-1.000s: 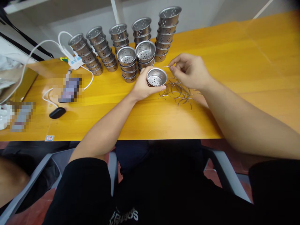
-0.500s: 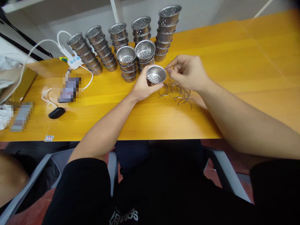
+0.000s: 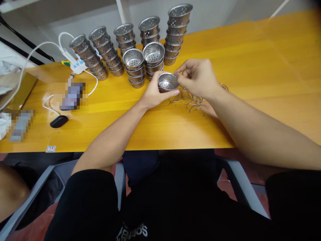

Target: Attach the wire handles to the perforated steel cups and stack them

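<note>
My left hand (image 3: 154, 90) is wrapped round a perforated metal cup (image 3: 167, 87), keeping it tilted a little above the table with its mouth towards me. At the cup's right rim, my right hand (image 3: 197, 77) is closed in a pinch. The thin curved wire seen in its fingertips earlier is now mostly hidden by the fingers and the rim. Below and beside this hand lies a loose heap of bent wire pieces (image 3: 197, 102) on the table. Just behind the held cup stand two short stacks of like cups, the left stack (image 3: 135, 72) and the right stack (image 3: 154, 57).
Taller cup stacks (image 3: 173, 38) line the back of the yellow table (image 3: 105, 130). To the left are a white power strip (image 3: 78, 66) with cables, a blurred phone (image 3: 72, 96) and a black oval object (image 3: 59, 121). Another person's limb (image 3: 12, 190) shows at lower left.
My right hand has moved slightly left and closer in against the cup's rim. The cup has tipped a little in my left hand. The whole view has shifted slightly.
</note>
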### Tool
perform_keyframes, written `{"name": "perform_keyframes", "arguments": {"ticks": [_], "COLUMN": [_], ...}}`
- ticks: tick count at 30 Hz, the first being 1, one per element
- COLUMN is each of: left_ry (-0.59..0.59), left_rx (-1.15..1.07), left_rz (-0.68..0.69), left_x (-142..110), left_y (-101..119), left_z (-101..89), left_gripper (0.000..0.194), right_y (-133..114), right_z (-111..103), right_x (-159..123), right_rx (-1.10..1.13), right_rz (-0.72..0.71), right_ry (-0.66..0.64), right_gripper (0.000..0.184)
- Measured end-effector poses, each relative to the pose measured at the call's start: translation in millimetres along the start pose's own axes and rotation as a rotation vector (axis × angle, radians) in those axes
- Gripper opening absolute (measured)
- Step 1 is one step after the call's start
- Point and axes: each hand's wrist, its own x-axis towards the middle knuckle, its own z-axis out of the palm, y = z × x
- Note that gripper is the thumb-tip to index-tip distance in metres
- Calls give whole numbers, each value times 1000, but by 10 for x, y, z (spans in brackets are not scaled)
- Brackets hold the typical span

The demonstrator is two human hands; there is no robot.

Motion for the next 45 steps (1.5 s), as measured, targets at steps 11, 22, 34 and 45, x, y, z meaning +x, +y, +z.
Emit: {"name": "perform_keyframes", "arguments": {"ticks": [11,22,34,45], "left_ry": [4,55,-38,-4], "left_rx": [-6,20,-4,75], "left_rz": [-43,-155,-109,-102], "left_x": [-17,-46,-50,-47], "left_y": [181,628,402,403], "left_z": [44,21,-30,-33], "left_gripper": [116,92,101,81], "right_y": [-31,-192,-370,-222], "right_z": [90,153,-85,-26], "right_x": [-9,-9,-40,-42], "right_rx": [1,59,264,162], "right_rz": [21,-2,66,84], "right_ry": [36,25,-246,-217], "right_gripper": [35,22,85,61]}}
